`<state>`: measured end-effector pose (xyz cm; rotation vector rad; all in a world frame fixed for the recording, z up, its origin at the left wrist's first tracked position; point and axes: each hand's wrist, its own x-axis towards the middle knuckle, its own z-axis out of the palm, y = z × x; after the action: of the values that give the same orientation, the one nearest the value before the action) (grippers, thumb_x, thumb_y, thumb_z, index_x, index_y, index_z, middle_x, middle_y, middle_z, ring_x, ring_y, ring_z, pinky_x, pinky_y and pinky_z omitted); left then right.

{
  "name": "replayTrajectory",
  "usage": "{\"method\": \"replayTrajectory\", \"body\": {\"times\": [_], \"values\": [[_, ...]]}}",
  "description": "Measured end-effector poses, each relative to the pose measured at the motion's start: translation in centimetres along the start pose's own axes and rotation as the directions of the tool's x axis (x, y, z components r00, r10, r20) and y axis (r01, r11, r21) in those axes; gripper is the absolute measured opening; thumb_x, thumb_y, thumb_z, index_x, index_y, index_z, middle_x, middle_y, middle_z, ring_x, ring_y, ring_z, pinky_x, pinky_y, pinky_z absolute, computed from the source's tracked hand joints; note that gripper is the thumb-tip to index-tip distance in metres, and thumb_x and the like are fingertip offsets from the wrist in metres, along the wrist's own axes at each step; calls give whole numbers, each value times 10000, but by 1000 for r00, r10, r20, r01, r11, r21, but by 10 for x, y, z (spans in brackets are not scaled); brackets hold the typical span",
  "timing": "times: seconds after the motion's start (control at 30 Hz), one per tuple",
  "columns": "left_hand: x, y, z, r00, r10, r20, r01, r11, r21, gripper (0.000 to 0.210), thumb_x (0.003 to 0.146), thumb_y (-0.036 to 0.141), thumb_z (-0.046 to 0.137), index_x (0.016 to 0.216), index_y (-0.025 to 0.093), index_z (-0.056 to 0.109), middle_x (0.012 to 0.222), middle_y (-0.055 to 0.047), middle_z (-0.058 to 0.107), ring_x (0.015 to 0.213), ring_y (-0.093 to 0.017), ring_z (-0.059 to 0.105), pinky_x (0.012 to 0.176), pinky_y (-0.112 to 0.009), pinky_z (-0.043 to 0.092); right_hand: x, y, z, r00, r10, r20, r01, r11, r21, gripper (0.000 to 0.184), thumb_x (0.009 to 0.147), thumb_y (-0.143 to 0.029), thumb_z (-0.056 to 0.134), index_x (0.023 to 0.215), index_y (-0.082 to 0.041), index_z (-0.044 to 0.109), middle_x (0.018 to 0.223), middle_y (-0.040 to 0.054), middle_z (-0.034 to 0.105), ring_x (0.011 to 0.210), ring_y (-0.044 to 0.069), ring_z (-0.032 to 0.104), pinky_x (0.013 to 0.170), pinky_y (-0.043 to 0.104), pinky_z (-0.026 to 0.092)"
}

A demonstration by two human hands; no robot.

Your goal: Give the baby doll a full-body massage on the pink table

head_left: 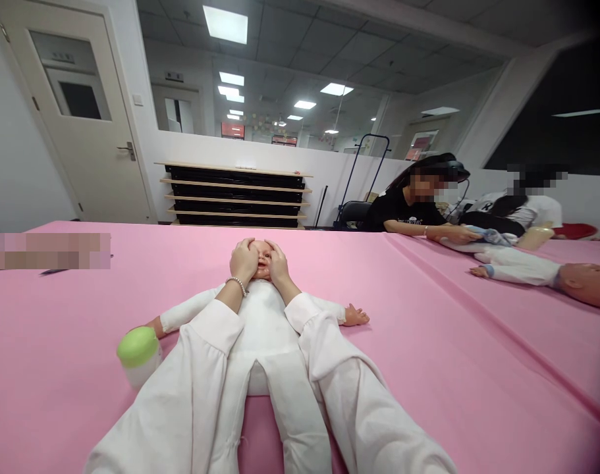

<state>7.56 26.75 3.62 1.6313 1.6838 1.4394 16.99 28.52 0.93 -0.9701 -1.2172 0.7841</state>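
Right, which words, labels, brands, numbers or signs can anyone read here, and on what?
Nothing is legible.
Black T-shirt: white print, too blurred.
White T-shirt: dark mark, too small.
Dark overhead sign: too small.
Red-and-white poster, red panels: too blurred.
Baby doll, green-lidded jar: no lettering visible.

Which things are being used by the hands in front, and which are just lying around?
In use:
- Left hand and right hand, cupping the doll's face
- Doll, on its back
- Pink cloth, under it

Apparently just lying around:
- Green-lidded jar, not held
- Black-and-pale stack, by the wall
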Motion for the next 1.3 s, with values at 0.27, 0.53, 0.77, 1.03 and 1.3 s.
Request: {"method": "replayTrajectory", "body": {"times": [0.27, 0.53, 0.77, 1.03, 1.3], "values": [[-2, 1, -1, 999, 36, -3, -35, 998, 55, 376, 787, 268, 410, 1127, 203, 557, 1205, -75, 554, 1111, -232, 499, 955, -354, 384, -2, -4, -1, 999, -28, 38, 29, 999, -45, 332, 728, -285, 478, 1024, -180, 588, 1117, 50, 597, 1073, 179, 520, 974, 318, 378], [0, 0, 0, 1000, 18, -9, -18, 1000, 19, 377, 797, 222, 358, 1108, 197, 569, 1203, -67, 564, 1129, -214, 493, 966, -335, 377, 0, 1, 0, 1000, -7, 3, 7, 1000, -8, 325, 744, -221, 406, 1002, -185, 601, 1128, 37, 598, 1090, 156, 516, 990, 312, 371], [-1, -1, 0, 999, 46, -7, -45, 998, 50, 369, 763, 290, 452, 1107, 209, 559, 1177, -71, 570, 1095, -224, 510, 950, -342, 389, -3, -4, -2, 999, -43, 33, 45, 997, -68, 339, 716, -319, 512, 1018, -190, 592, 1128, 47, 597, 1082, 180, 515, 988, 324, 373], [0, 0, 1, 999, -37, -17, 37, 999, -19, 389, 781, 162, 344, 1089, 224, 573, 1165, -60, 589, 1079, -229, 533, 900, -365, 424, 2, 1, -1, 1000, 6, -22, -7, 998, -62, 402, 701, -150, 329, 969, -207, 624, 1071, 12, 611, 1077, 156, 517, 982, 325, 376], [0, -3, 1, 999, -3, -32, 1, 999, -52, 399, 786, 152, 333, 1096, 195, 579, 1191, -65, 578, 1122, -205, 511, 952, -335, 400, 3, 6, 1, 1000, 7, -17, -7, 999, -48, 406, 705, -160, 338, 993, -208, 619, 1092, 16, 606, 1087, 155, 510, 982, 321, 377]]}}
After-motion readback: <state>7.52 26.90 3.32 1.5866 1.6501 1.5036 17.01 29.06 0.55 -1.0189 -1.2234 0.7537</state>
